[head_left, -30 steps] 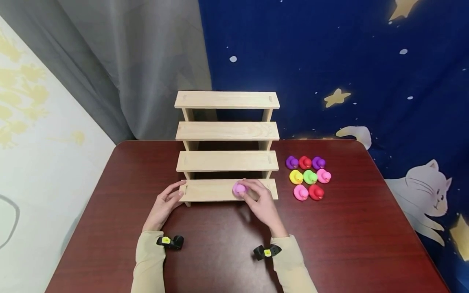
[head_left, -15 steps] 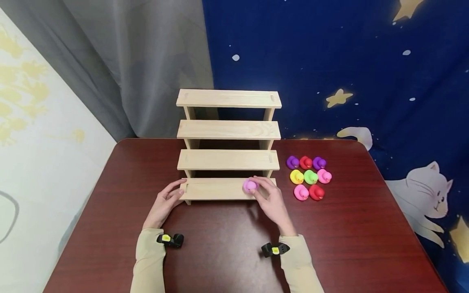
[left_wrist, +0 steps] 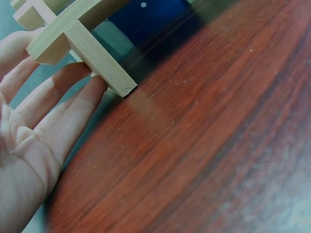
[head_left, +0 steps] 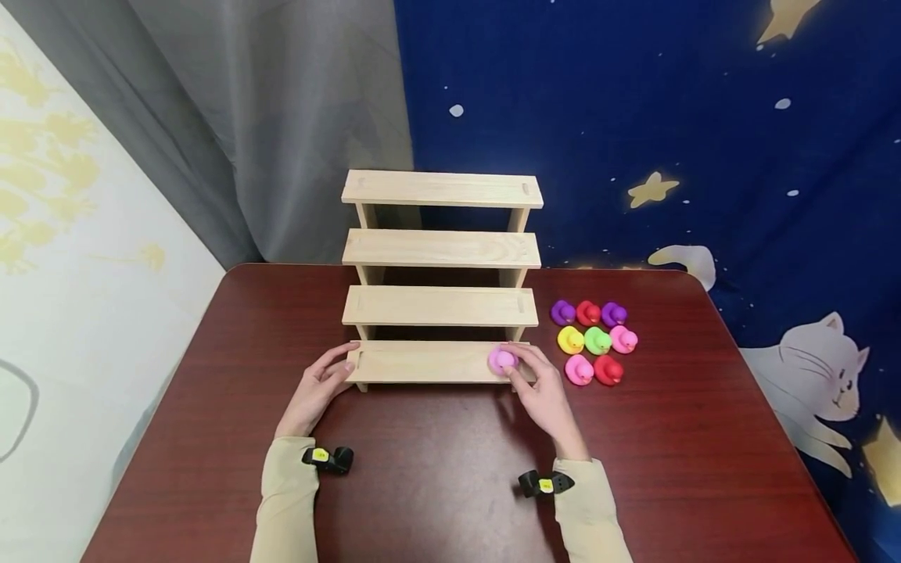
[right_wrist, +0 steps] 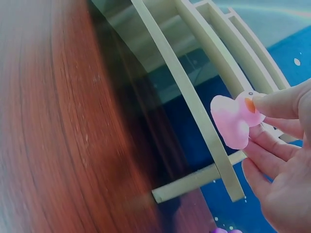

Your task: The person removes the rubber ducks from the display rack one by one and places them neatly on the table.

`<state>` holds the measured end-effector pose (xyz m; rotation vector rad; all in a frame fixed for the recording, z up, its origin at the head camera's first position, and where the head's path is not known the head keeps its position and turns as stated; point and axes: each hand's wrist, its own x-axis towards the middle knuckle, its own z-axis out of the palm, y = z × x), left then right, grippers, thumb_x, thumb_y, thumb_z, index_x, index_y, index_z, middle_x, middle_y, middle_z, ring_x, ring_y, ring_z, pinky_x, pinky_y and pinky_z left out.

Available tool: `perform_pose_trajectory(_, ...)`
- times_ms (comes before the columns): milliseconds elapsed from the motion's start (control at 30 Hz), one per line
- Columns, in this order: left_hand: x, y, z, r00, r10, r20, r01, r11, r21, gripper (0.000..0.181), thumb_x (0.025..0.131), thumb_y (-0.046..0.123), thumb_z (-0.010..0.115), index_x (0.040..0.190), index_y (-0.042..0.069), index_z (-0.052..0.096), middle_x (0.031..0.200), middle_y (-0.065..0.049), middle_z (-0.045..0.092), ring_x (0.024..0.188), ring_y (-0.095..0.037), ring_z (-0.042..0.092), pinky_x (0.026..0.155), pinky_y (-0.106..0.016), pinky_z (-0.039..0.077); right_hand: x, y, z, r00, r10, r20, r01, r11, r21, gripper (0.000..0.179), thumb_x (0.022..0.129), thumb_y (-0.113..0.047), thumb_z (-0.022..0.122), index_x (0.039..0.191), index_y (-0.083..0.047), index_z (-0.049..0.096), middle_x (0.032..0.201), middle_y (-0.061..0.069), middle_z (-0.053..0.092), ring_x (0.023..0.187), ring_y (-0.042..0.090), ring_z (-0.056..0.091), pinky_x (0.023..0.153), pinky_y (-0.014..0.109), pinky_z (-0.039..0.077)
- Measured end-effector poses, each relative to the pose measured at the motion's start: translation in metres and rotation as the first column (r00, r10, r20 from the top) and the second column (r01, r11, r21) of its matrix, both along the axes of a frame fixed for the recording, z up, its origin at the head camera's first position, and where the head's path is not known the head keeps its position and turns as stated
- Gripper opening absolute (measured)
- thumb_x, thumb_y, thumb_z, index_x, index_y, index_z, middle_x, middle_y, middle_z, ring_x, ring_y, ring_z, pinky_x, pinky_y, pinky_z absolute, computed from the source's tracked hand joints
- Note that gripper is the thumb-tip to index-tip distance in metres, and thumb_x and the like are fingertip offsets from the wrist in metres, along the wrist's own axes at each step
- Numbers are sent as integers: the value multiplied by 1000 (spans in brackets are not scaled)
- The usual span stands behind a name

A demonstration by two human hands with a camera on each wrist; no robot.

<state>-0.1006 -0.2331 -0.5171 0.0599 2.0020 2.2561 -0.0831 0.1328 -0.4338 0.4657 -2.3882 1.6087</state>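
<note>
A pale wooden stepped shelf (head_left: 439,306) with several tiers stands on the table. My left hand (head_left: 318,393) holds the left end of its lowest board; in the left wrist view, that hand's lower fingers (left_wrist: 73,109) touch the support leg (left_wrist: 99,58). A light pink rubber duck (head_left: 502,360) is over the right end of the same board. My right hand (head_left: 549,396) pinches it, the thumb (right_wrist: 279,104) at the orange beak in the right wrist view. The duck (right_wrist: 231,124) overlaps the board there.
Several rubber ducks, purple, red, yellow (head_left: 570,340), green (head_left: 597,341) and pink (head_left: 579,370), lie in rows on the red-brown table (head_left: 436,469) right of the shelf. A grey curtain (head_left: 310,117) and a blue starry cloth (head_left: 563,94) hang behind.
My right hand has moved right along the lowest board with the pink duck, from right of the middle to near the right end. The left hand stays at the left end.
</note>
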Motion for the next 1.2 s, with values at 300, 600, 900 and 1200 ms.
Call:
perform_pose_trajectory(300, 0, 1, 0, 1000, 12, 3, -12, 1000, -2, 43, 97, 15, 60, 138, 5, 51, 125, -12, 60, 108, -18, 61, 85, -34, 52, -1, 25, -16, 999, -29, 33, 30, 999, -18, 32, 88, 12, 63, 119, 9, 62, 121, 25, 58, 119, 35, 50, 100, 15, 32)
perform_pose_trajectory(600, 0, -1, -2, 1000, -4, -12, 4, 1000, -4, 43, 98, 14, 59, 140, 4, 49, 126, -10, 60, 108, -16, 60, 85, -32, 52, 9, 37, -10, 996, -92, -18, 92, 996, -3, 29, 85, 16, 62, 115, 14, 62, 116, 32, 58, 113, 43, 51, 98, 13, 33)
perform_pose_trajectory(900, -1, -1, -2, 999, -16, -29, 15, 1000, -15, 45, 99, 13, 57, 140, 1, 47, 115, -12, 62, 105, -15, 61, 84, -31, 52, 11, 61, -7, 988, -156, -6, 156, 988, -22, 30, 86, 17, 61, 115, 13, 63, 115, 28, 59, 108, 31, 52, 90, 18, 41)
perform_pose_trajectory(1200, -1, -2, -2, 999, -32, -29, 31, 999, -21, 45, 99, 15, 58, 141, 3, 48, 119, -12, 61, 107, -16, 61, 84, -32, 52, 13, 82, -3, 967, -252, 40, 252, 968, -10, 30, 87, 15, 61, 117, 12, 62, 116, 26, 58, 109, 16, 51, 86, 11, 42)
